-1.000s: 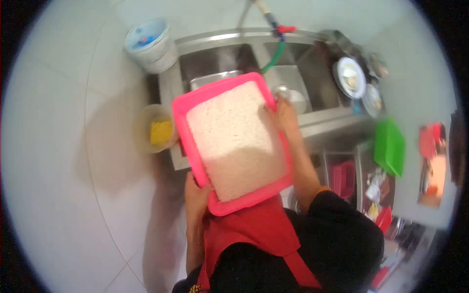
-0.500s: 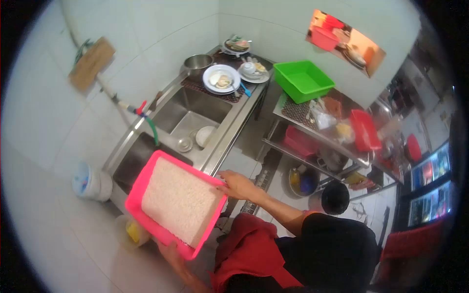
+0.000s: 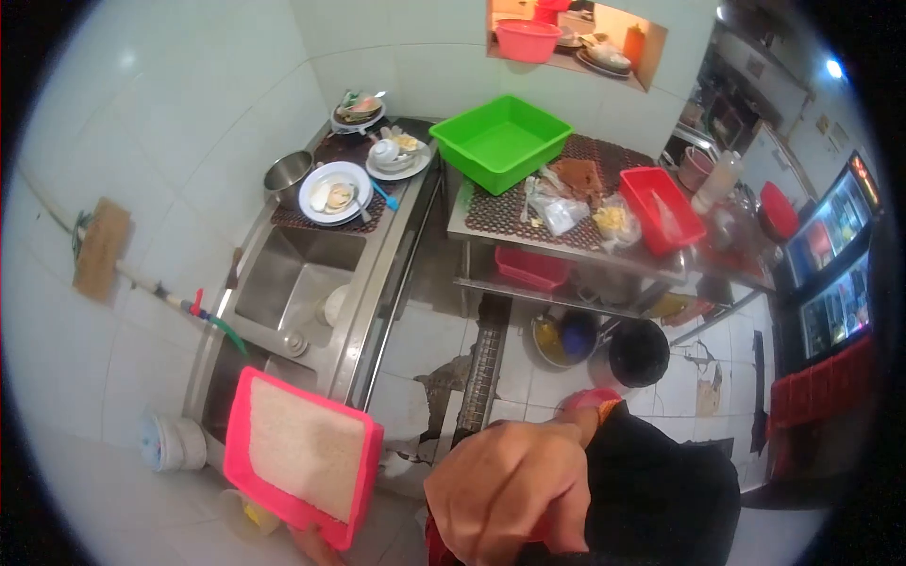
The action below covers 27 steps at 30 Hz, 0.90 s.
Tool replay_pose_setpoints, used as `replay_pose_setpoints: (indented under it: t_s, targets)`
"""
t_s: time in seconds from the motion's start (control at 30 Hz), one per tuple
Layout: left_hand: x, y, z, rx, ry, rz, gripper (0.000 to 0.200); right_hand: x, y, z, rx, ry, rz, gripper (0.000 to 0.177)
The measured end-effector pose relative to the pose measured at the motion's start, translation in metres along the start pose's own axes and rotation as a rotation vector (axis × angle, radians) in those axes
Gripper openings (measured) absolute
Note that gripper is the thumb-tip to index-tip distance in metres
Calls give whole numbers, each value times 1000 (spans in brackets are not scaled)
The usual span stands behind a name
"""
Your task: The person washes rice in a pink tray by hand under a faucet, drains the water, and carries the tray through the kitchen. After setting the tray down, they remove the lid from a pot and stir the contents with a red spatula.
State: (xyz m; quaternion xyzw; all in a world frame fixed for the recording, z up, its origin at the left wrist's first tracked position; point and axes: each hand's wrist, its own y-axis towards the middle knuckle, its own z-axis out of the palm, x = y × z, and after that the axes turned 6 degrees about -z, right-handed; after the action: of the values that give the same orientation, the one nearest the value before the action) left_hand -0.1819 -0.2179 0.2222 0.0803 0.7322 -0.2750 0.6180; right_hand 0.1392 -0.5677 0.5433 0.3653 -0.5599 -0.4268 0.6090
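Observation:
A bright pink plastic tray (image 3: 371, 462) holds a flat layer of white grain that looks like rice (image 3: 307, 448). It is tilted over the near end of the sink counter. My left hand (image 3: 316, 545) grips its lower rim, partly cut off by the bottom of the view. Close to the camera, my right hand (image 3: 510, 491) is raised, apart from the tray, with its fingers curled in. Nothing shows in that hand, though its fingertips are partly hidden.
Left is a steel two-basin sink (image 3: 297, 274) with a green hose (image 3: 229, 335). Dirty plates (image 3: 335, 193) and a steel pot (image 3: 288, 177) stand behind it. A green tub (image 3: 505, 141) and a red tray (image 3: 662, 209) sit on the steel table. A black bucket (image 3: 637, 354) stands below.
My right hand has let go of the tray's right rim and come up close to the camera, fingers curling. The tray sits lower and slightly left in view; the camera has turned right.

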Motion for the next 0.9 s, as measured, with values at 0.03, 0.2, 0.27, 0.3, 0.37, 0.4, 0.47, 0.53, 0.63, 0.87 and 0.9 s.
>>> replay_pose_setpoints:
  t_s: [0.03, 0.2, 0.27, 0.3, 0.37, 0.4, 0.47, 0.53, 0.63, 0.87, 0.9]
  targets:
    - [-5, -2, 5, 2, 16, -3, 65, 3, 0, 4, -39, -25, -89, 35]
    - [-15, 1, 17, -1, 89, 2, 62, 35, -6, 10, -149, -105, -131, 34]
    - [-18, 2, 18, -1, 114, 7, 62, 39, -10, 9, -154, -161, -172, 33]
    - [-20, 3, 20, 1, 127, 11, 61, 40, -12, 8, -155, -181, -187, 32]
    - [-21, 4, 23, 2, 141, 16, 60, 40, -14, 4, -102, -205, -233, 31]
    - [-21, 6, 26, 1, 145, 17, 60, 39, -14, 4, -80, -214, -248, 31]
    - [-22, 6, 28, 1, 151, 20, 59, 36, -13, 10, -95, -185, -263, 31]
    - [-24, 8, 32, 2, 160, 26, 58, 35, -7, 15, -99, -159, -271, 32]
    - [-26, 11, 35, 6, 167, 31, 57, 22, -4, 12, -81, -160, -194, 31]
    - [-29, 20, 36, 40, 184, 45, 54, -184, -78, -77, -13, -1165, 687, 48]
    - [-29, 21, 35, 45, 182, 47, 54, -223, -108, -91, 63, -1442, 782, 58]
